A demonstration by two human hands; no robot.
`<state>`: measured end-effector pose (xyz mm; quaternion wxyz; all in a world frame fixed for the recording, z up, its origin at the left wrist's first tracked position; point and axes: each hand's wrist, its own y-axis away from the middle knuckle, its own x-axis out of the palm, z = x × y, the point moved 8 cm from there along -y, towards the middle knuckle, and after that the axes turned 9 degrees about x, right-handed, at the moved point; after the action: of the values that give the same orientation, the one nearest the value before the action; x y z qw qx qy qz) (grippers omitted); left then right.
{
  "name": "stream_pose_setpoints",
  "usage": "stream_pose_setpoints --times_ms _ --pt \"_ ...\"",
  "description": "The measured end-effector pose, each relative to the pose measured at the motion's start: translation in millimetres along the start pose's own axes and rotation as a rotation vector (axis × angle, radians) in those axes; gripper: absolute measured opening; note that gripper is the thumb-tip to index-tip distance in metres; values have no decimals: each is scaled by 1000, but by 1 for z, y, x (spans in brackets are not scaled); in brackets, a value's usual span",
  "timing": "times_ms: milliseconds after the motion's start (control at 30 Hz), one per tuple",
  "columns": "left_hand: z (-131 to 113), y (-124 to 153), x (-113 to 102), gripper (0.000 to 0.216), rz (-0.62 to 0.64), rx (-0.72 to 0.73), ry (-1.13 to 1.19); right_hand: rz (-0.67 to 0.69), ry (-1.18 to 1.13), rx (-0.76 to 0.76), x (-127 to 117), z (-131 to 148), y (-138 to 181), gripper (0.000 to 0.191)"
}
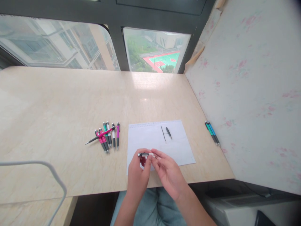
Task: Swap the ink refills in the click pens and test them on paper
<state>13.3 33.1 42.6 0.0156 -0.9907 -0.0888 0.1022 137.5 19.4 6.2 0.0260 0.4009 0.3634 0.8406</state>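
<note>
My left hand (138, 171) grips a white pen barrel (146, 154) with a black clip, held level above the near edge of a sheet of paper (143, 138). At the barrel's right end, the fingers of my right hand (168, 171) are pinched together; whether they also hold a small part there is hidden. A dark red patch shows beneath the barrel, between my left fingers, and I cannot make it out. On the paper beyond my hands lie a thin ink refill (163, 135) and a black pen grip section (168, 133) with a pointed tip, side by side.
Several pink, green, white and purple pens (107, 136) lie left of the paper, one across the others. Two pens, green (210, 132) and blue (213, 133), rest by the right wall. A grey cable (53, 171) curves over the table (70, 103) at the left.
</note>
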Motion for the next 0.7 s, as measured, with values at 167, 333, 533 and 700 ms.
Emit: stream_pose_setpoints --times_ms 167,333,533,700 --pt "5 0 0 18 -58 -79 207 -31 77 -83 -3 13 1 25" --pt "14 1 -1 21 -81 -173 305 -132 250 -224 -16 41 2 28" --pt "21 2 0 22 -53 -193 350 -161 702 -418 -15 84 -12 24" --pt "27 4 3 27 -21 -201 386 -207 964 -515 -4 104 -38 20"
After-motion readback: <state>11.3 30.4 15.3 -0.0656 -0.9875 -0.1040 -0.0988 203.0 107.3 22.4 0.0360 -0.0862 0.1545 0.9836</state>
